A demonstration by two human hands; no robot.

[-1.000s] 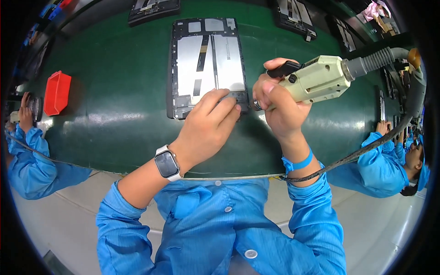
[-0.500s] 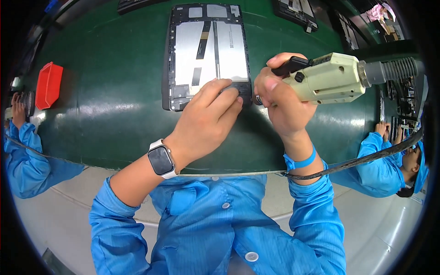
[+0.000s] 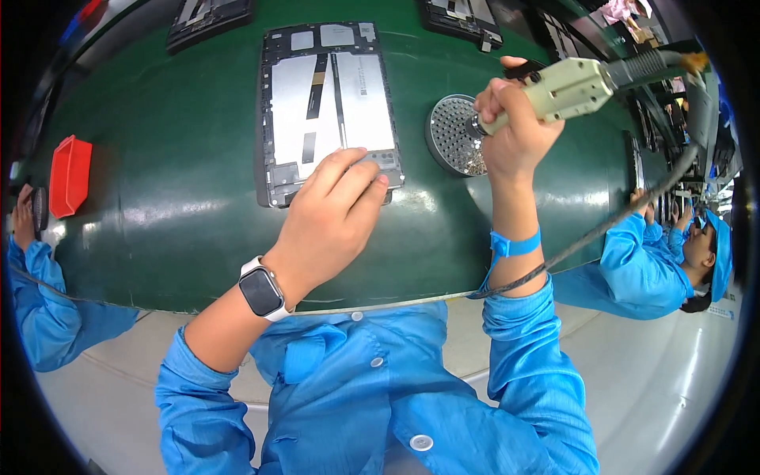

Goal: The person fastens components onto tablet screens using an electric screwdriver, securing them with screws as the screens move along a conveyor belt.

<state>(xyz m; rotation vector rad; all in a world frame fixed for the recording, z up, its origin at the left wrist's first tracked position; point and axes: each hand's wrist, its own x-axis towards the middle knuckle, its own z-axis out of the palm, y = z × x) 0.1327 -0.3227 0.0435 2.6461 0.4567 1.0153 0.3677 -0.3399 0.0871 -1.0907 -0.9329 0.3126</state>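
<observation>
An opened tablet [image 3: 366,95], its silver back plate and black frame showing, lies flat on the green table. The fingers of my left hand [image 3: 328,210] rest stretched out across its near end, pressing on the dark strip there. My right hand [image 3: 518,131] is wrapped around a pale green electric screwdriver [image 3: 576,89] with a black lever. The screwdriver's nose sits over a round screw dish [image 3: 448,131] with a perforated top, just right of the tablet. Its bit is too small to make out.
A red bin [image 3: 70,176] stands on the table [image 3: 174,142] at left. More opened tablets [image 3: 207,22] lie at the far edge. A dark cable [image 3: 594,237] passes over my right forearm. Co-workers in blue [image 3: 645,265] sit at both sides.
My right hand has carried the screwdriver from the tablet's near right corner up and over to the round screw dish, now uncovered to view. My left hand stays on the tablet; the view has shifted.
</observation>
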